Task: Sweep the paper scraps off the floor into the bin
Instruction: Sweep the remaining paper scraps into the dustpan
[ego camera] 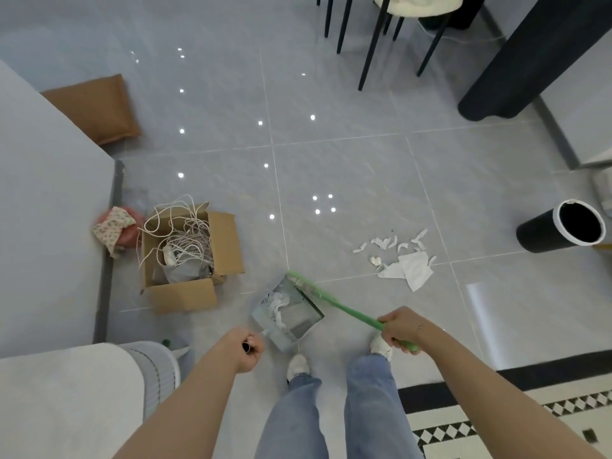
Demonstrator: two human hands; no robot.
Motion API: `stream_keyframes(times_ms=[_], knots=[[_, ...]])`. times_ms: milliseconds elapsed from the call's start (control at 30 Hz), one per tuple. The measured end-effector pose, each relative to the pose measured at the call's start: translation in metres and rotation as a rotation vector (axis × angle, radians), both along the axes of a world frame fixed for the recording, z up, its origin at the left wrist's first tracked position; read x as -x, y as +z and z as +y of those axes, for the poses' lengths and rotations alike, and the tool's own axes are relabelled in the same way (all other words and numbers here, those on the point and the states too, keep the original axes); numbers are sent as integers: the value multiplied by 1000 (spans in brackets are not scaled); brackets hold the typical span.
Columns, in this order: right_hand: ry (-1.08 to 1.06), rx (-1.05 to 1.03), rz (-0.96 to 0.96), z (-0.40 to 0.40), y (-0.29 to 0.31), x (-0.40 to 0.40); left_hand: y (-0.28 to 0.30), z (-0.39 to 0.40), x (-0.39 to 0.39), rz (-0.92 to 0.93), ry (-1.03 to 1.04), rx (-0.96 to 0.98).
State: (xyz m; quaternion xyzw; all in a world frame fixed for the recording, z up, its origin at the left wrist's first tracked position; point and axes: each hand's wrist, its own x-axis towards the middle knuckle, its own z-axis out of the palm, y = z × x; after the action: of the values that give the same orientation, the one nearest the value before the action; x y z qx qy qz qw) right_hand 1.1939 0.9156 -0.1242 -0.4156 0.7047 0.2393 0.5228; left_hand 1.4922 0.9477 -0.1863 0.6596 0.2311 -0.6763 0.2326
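White paper scraps (402, 256) lie scattered on the grey tiled floor right of centre. My left hand (246, 351) grips the handle of a grey dustpan (299, 321), which holds several white scraps and sits in front of my feet. My right hand (400, 327) grips the green handle of a broom (334, 304), whose head lies over the far edge of the dustpan. A black bin (563, 228) with a white rim stands at the right, beyond the scraps.
An open cardboard box (195, 256) of tangled white cords stands to the left, beside a red and floral bundle (116, 228). Black chair legs (371, 38) and a dark table base (516, 71) are at the back right. A patterned rug (516, 422) lies at bottom right.
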Motion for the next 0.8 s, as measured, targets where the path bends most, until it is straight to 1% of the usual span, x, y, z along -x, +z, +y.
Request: stream_keyframes(times_ms=[133, 267, 333, 400, 533, 567, 667, 800], knots=[[55, 128, 47, -18, -4, -11, 8, 12, -8, 3, -28, 21], [79, 189, 89, -20, -33, -32, 15, 17, -11, -1, 6, 7], [84, 155, 75, -6, -50, -41, 16, 20, -12, 18, 10, 18], [89, 47, 20, 17, -60, -52, 15, 21, -13, 12, 2, 18], [105, -28, -82, 40, -52, -51, 14, 18, -9, -4, -17, 32], [80, -35, -102, 38, -46, -41, 14, 16, -8, -6, -2, 34], [-109, -38, -114, 33, -25, -5, 10, 13, -7, 7, 38, 26], [-276, -7, -114, 38, -11, 28, 7, 14, 6, 24, 28, 4]])
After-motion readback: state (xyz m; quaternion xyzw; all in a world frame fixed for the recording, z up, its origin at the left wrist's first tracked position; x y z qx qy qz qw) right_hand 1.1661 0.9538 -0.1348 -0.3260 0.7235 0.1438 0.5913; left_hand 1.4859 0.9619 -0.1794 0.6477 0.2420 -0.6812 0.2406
